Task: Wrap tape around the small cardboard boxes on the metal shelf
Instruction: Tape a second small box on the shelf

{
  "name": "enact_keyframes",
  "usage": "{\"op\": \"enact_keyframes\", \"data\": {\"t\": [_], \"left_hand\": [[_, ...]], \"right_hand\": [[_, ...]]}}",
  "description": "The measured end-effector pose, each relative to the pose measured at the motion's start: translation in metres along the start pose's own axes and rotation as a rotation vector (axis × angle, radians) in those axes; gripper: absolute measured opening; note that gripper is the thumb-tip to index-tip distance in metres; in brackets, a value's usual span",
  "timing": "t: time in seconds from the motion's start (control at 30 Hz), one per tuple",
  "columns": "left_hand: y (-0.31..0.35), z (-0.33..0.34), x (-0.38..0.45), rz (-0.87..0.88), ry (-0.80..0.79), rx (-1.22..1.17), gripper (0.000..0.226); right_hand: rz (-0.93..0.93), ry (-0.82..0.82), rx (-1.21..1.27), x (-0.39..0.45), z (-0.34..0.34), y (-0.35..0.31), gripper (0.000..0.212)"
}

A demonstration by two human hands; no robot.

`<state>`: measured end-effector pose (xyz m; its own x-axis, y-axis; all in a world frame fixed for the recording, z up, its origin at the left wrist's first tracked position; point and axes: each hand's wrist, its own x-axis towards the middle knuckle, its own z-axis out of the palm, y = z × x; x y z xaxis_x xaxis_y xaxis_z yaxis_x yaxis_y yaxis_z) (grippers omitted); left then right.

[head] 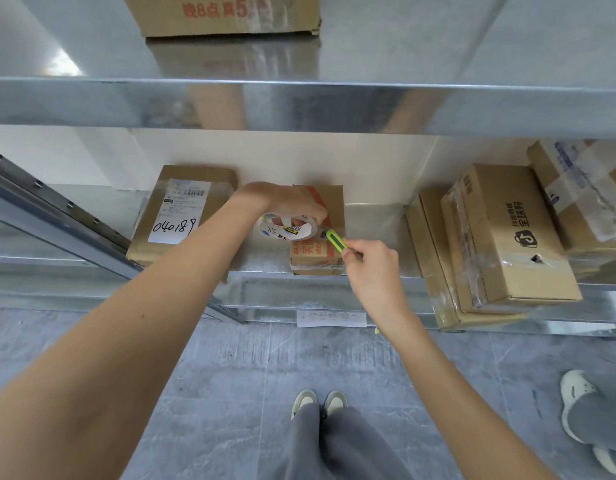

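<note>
A small cardboard box with red print stands at the front edge of the metal shelf. My left hand grips a roll of clear tape just above the box's left side. My right hand holds a lime-green utility knife, its tip at the roll's right edge, over the box top. A clear strip of tape seems to run from the roll onto the box, though it is hard to see.
A flat box with a label reading 040189 lies to the left. Stacked cartons fill the shelf's right. Above runs an upper shelf with a large box. Another person's foot is on the grey floor, right.
</note>
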<state>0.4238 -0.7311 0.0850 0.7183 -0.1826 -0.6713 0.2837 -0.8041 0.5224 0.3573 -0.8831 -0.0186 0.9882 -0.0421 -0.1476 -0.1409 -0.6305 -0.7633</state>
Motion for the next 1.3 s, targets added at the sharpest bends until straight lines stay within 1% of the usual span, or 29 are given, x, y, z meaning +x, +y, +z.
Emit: {"op": "enact_keyframes", "data": {"t": [0.13, 0.17, 0.27, 0.33, 0.6, 0.97, 1.07, 1.13, 1.23, 1.27, 1.3], "left_hand": [[-0.003, 0.001, 0.002, -0.125, -0.002, 0.073, 0.015], [-0.003, 0.001, 0.003, -0.124, -0.001, 0.069, 0.015], [-0.003, 0.001, 0.007, -0.016, -0.001, 0.003, 0.025], [-0.003, 0.001, 0.008, 0.009, -0.004, 0.005, 0.028], [-0.008, 0.002, 0.015, 0.008, -0.004, 0.001, 0.026], [-0.007, 0.004, 0.016, 0.032, -0.023, 0.041, 0.025], [-0.007, 0.005, 0.018, 0.031, -0.02, 0.03, 0.025], [-0.008, 0.005, 0.019, 0.036, -0.024, 0.003, 0.024], [-0.01, 0.006, 0.022, 0.033, -0.026, -0.017, 0.024], [-0.011, 0.006, 0.022, 0.035, -0.028, -0.016, 0.024], [-0.011, 0.005, 0.023, 0.038, -0.028, -0.013, 0.024]], "right_hand": [[0.013, -0.014, -0.003, 0.0, -0.001, -0.002, 0.03], [0.014, -0.015, -0.003, 0.0, -0.001, -0.002, 0.03], [0.007, -0.017, 0.0, -0.001, -0.003, -0.003, 0.029], [0.008, -0.015, 0.009, -0.001, -0.003, -0.004, 0.029], [0.029, -0.019, -0.01, -0.001, -0.001, -0.008, 0.028], [0.033, -0.006, 0.05, -0.009, 0.003, 0.0, 0.027], [0.065, -0.008, 0.079, -0.011, -0.001, 0.002, 0.027], [0.124, -0.041, 0.154, -0.01, -0.005, 0.006, 0.026], [0.289, -0.124, 0.464, -0.011, -0.013, 0.014, 0.023], [0.313, -0.1, 0.547, -0.01, -0.017, 0.02, 0.022], [0.311, -0.03, 0.565, -0.008, -0.019, 0.026, 0.021]]}}
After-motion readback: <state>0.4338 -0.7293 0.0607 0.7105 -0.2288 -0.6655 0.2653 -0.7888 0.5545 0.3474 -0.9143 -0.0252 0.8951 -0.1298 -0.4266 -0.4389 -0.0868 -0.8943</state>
